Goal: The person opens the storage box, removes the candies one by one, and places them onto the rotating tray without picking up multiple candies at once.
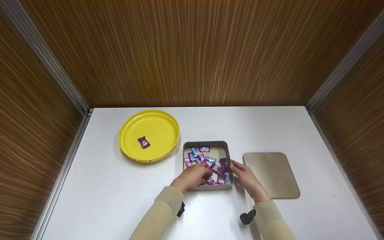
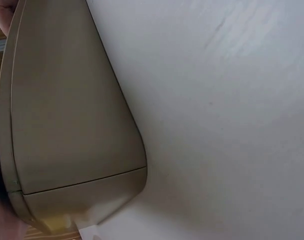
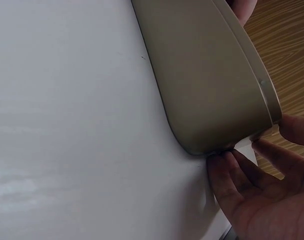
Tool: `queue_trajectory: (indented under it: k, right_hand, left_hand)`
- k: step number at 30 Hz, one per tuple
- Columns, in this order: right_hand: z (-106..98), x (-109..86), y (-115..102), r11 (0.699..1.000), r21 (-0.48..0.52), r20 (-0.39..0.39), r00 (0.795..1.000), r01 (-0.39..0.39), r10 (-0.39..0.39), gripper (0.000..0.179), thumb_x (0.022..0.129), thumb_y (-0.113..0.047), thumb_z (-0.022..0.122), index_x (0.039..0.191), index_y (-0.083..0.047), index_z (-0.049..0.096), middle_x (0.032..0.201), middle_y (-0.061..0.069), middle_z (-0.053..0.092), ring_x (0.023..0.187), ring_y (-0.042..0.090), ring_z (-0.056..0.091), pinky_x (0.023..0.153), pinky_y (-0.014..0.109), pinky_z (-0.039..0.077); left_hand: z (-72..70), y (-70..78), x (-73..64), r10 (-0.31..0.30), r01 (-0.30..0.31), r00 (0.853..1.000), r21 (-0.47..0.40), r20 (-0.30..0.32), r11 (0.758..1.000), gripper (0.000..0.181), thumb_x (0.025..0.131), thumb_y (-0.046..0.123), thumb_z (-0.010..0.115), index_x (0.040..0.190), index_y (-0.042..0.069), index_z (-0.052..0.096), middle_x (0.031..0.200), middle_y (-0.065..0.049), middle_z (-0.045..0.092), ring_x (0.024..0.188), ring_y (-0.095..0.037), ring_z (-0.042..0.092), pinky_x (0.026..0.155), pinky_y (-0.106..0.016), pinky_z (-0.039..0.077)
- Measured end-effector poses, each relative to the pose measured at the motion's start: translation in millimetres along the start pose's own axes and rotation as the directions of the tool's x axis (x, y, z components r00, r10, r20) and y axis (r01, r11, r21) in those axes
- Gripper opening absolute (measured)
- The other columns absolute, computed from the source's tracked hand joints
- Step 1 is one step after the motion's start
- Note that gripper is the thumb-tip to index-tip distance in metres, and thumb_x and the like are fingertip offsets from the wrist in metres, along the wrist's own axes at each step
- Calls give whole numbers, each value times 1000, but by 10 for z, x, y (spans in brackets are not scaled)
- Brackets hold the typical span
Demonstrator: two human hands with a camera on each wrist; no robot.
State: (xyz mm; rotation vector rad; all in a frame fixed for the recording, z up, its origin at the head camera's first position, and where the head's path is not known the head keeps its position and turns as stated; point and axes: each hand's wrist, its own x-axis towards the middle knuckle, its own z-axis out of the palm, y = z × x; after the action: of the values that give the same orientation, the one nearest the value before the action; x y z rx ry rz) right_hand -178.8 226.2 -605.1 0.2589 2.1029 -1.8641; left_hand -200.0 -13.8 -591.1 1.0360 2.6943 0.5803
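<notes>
An open metal tin [image 1: 208,187] stands on the white table, holding several wrapped candies in purple, blue and pink. My left hand [image 1: 192,176] reaches over its near left rim, fingers bent down among the purple candies [image 1: 216,169]. I cannot tell whether those fingertips pinch one. At the opposite side, my right hand [image 1: 246,176] touches the tin's right wall, fingertips against the outside and thumb at the rim. From the right wrist, the fingers [image 3: 224,175] show at the tin's rounded corner [image 3: 202,125]. The left wrist view has mostly the tin's outer wall [image 2: 66,110].
A round yellow tray [image 1: 160,128] with one purple candy [image 1: 143,142] sits at the back left. Right of the tin lies a flat, metal-coloured lid [image 1: 273,175]. Wood-patterned panels [image 1: 198,53] enclose the table at the back and both sides.
</notes>
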Motion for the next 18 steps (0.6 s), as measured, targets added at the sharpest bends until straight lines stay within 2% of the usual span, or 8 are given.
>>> queue_trajectory:
  k: [11,15,18]
  right_hand:
    - [4,-8,13,1000,15,-10,1000,9,-9,52,102,-20,50,148,1,38,143,25,46,133,39,42,108,49,36]
    - [8,-4,21,1000,16,-7,1000,16,-16,51,103,-20,50,148,1,38,142,25,47,133,39,43,107,49,36]
    - [1,-2,21,1000,11,-4,1000,20,-20,52,103,-20,50,148,2,37,142,26,46,133,40,42,108,49,36]
  left_hand:
    - [33,23,32,-58,58,997,-8,41,998,25,85,21,77,110,22,75,104,5,54,92,-9,55,83,-27,50]
    - [42,14,39,-48,48,999,25,18,999,20,84,23,78,103,20,76,103,3,55,92,-12,54,83,-28,50]
    - [50,1,47,-37,38,999,47,-16,998,19,81,24,81,98,17,76,104,2,57,98,-15,54,88,-30,49]
